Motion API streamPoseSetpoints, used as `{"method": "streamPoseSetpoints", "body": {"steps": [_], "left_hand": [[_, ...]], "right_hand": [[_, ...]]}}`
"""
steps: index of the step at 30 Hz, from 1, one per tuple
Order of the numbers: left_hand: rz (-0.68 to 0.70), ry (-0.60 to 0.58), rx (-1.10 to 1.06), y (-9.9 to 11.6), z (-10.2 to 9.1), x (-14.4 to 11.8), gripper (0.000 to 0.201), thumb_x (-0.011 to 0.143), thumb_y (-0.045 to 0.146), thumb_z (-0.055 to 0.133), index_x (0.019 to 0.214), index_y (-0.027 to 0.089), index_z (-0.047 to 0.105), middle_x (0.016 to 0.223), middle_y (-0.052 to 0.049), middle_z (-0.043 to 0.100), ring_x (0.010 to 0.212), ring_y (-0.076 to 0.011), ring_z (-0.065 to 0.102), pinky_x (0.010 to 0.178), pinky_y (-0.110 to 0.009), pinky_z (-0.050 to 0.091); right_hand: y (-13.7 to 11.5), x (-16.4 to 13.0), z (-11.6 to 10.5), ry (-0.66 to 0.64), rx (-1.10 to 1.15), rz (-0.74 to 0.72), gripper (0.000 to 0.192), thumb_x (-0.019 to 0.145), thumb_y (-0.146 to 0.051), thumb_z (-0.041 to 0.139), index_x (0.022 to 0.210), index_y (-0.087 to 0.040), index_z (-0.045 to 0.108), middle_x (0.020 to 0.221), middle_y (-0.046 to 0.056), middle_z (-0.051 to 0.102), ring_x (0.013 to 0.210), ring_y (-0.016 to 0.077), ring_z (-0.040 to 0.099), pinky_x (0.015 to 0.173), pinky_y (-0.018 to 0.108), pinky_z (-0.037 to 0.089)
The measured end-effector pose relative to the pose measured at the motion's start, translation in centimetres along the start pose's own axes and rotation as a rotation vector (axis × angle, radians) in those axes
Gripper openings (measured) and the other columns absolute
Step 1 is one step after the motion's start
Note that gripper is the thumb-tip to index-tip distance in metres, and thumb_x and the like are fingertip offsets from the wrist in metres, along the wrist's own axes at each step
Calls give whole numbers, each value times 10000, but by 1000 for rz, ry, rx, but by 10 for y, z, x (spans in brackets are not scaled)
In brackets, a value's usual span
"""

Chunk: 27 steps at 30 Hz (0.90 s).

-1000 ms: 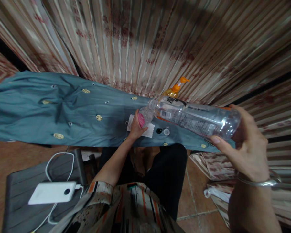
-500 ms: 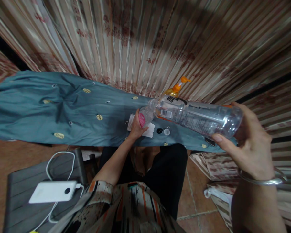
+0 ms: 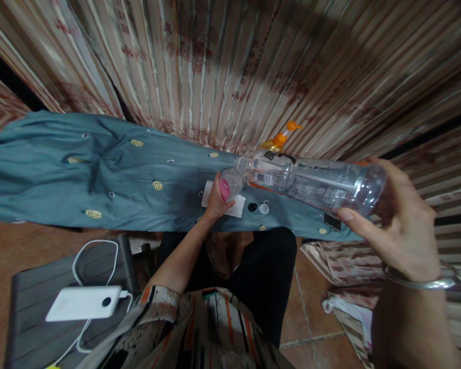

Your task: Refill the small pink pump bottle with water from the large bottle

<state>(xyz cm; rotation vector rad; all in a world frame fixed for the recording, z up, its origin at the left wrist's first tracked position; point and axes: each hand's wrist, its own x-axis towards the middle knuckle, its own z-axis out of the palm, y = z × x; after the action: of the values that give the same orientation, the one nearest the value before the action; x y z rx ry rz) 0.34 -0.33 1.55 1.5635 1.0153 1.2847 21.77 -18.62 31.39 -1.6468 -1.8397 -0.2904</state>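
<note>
The large clear bottle (image 3: 311,184) lies tipped almost flat in the air, its base gripped in the right hand (image 3: 395,225), whose fingers wrap the far end with the thumb pressed along the near side. Its open neck points left and slightly down, meeting the mouth of the small bottle (image 3: 230,185), a little clear one with a pink label. The left hand (image 3: 215,202) is closed round that small bottle and holds it upright just above a white cloth (image 3: 236,207) on the tabletop (image 3: 100,174), which is covered in blue-grey fabric with yellow motifs.

The step in hand looks like decanting from the large bottle into the small one; whether liquid is passing cannot be told from this view. The next move seems to call for keeping the two mouths lined up and tilting slowly, since the small opening would easily overflow.

Just right of the cloth lie a black cap (image 3: 252,207) and a white cap (image 3: 264,208), near each other. Behind the large bottle stands an orange pump bottle (image 3: 278,139) against the striped curtain. Near left, on a dark chair, rests a white power bank (image 3: 84,303) with its cable.
</note>
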Motion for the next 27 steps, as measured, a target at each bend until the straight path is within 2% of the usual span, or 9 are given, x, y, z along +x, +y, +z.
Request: {"method": "streamPoseSetpoints", "body": {"steps": [5,13,17,27], "left_hand": [[-17,0,-1,1,0,0,1279,551,119,901,1625,213,213,1675,-207,381,1583,-428,369,1342,-614,260],[-7,2,-8,2,0,1,1294,543,121,908,1622,212,202,1679,-206,379,1589,-423,363,1348,-615,245],[-28,1,-11,3,0,1,1297,538,110,905,1623,215,203,1672,-203,388,1586,-427,366,1346,-626,241],[4,-3,-22,-1,0,0,1297,549,112,913,1633,250,215,1682,-180,379,1583,-420,367,1347,-623,243]], "right_hand": [[-1,2,-2,-22,-5,13,883,764,-656,810,1529,-296,556,1253,114,752,935,292,769,682,414,687],[-3,5,-3,-43,14,10,877,765,-655,810,1526,-296,561,1244,106,751,857,258,769,681,391,693],[-1,6,-5,-57,-12,22,919,748,-673,816,1533,-273,556,1245,113,745,861,272,776,739,434,699],[0,10,-7,-46,-70,-16,911,764,-746,761,1522,-280,566,1184,101,766,855,281,779,705,424,689]]}}
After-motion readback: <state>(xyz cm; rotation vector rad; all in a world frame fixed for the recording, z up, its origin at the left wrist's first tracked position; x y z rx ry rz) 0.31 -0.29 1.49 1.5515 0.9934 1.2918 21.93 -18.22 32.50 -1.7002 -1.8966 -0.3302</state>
